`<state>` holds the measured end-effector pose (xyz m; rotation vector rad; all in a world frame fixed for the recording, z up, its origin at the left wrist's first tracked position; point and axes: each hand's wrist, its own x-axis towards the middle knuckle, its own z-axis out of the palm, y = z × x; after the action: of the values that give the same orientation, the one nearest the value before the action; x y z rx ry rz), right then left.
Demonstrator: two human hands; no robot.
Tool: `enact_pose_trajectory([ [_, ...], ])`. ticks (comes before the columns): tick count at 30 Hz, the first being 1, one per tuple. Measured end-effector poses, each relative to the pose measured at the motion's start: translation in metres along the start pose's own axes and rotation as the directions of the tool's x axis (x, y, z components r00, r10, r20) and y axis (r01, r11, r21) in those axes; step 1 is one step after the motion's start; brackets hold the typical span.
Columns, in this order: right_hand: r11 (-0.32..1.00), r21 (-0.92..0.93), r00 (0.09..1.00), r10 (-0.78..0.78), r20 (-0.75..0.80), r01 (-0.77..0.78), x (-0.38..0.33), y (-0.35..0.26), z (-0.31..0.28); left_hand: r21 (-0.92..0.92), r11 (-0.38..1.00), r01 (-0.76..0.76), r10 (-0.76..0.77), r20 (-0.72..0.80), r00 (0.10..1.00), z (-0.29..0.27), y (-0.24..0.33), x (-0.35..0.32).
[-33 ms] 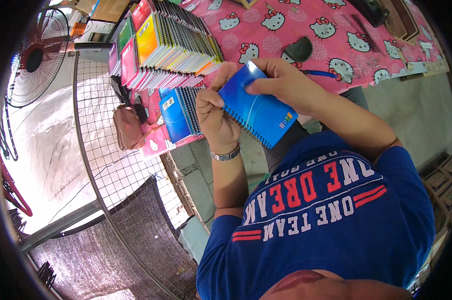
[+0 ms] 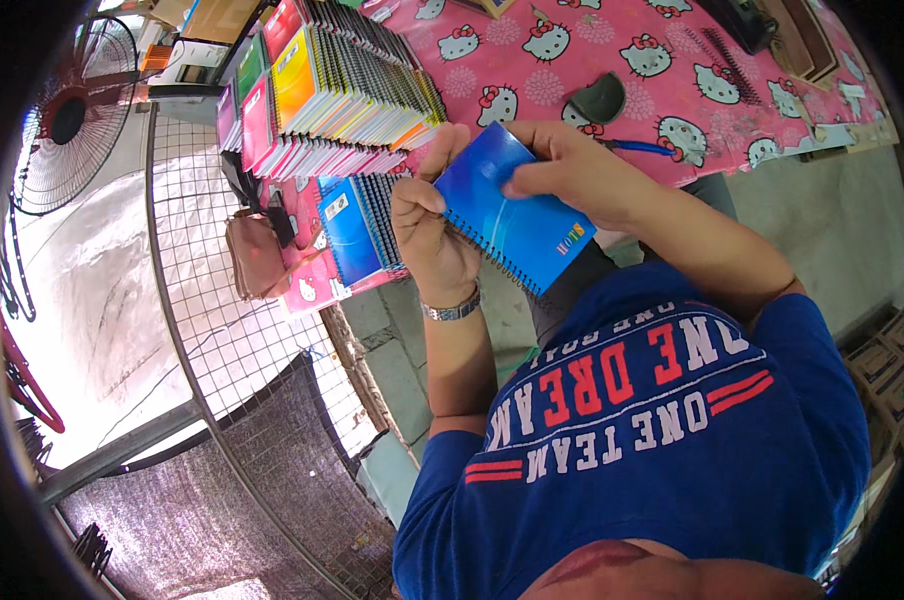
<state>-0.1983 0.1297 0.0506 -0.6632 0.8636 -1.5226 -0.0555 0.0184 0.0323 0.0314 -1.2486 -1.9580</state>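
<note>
A blue spiral-bound notebook (image 2: 532,225) is held tilted between both hands, in front of my body. My left hand (image 2: 434,232) grips its wire-bound edge, the thumb at the coil and other fingers partly behind the cover. My right hand (image 2: 584,172) pinches the opposite edge, its thumb lying on the blue cover and its fingers hidden beneath. Just left of my left hand, a stack of blue spiral notebooks (image 2: 350,235) lies at the table's edge.
Taller stacks of spiral notebooks (image 2: 317,85) in yellow, pink and red stand at the table's far left. On the pink patterned tablecloth (image 2: 627,95) lie a dark curved object (image 2: 597,98), a blue pen-like tool (image 2: 640,147) and loose wire coils (image 2: 727,65). A fan (image 2: 72,115) stands left.
The notebook has tipped slightly, and the bright glare at its upper corner has faded. My right thumb has shifted a little to the right across the cover.
</note>
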Motion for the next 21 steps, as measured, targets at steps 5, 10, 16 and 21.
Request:
enact_pose_trajectory([
  [5, 0.995, 0.090, 0.998, 0.051, -0.048, -0.047, -0.010, 0.010, -0.038, -0.112, 0.992, 0.061, -0.072, -0.092, 0.993, -0.023, -0.022, -0.002],
  [10, 0.957, -0.215, 0.978, 0.175, -0.113, -0.196, -0.033, 0.032, -0.058, -0.234, 0.958, 0.166, -0.222, -0.238, 0.945, -0.043, -0.059, -0.016],
  [16, 0.832, -0.528, 0.916, -0.066, -0.396, -0.168, -0.017, 0.076, -0.139, 0.371, 0.897, 0.241, -0.146, -0.268, 0.952, -0.049, -0.072, -0.040],
  [21, -0.198, -0.901, 0.808, -0.543, -0.226, -0.386, -0.011, 0.061, -0.167, 0.623, 0.667, 0.408, -0.049, -0.510, 0.859, -0.064, -0.076, -0.068],
])
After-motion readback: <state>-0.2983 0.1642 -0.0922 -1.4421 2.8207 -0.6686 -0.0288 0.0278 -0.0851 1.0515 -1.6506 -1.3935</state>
